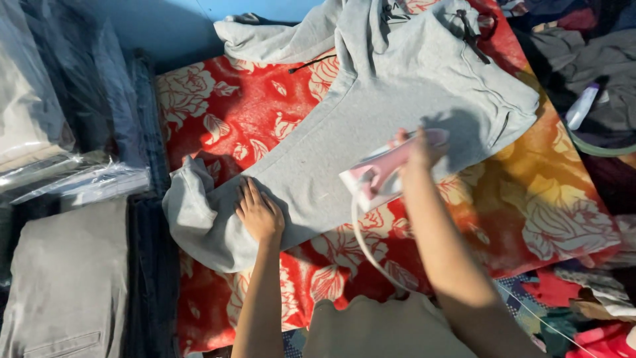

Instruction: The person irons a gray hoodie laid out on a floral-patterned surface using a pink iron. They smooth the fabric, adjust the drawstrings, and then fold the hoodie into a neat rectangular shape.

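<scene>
Cloth (232,113), red with pale flowers, covers the work surface, its lower right fading to orange. Across it lies a grey hoodie (371,126), hood at the top, one sleeve running down-left to a crumpled end. The left hand (258,213) lies flat and released on that sleeve, fingers spread, arm straight up from the bottom edge. The right hand (421,149) is clenched around the handle of a pink iron (377,178) resting on the hoodie's lower edge; its cord (363,242) loops down. The iron's soleplate is hidden. Folded clothes (66,285) crowd the left; bare cloth lies below the sleeve.
</scene>
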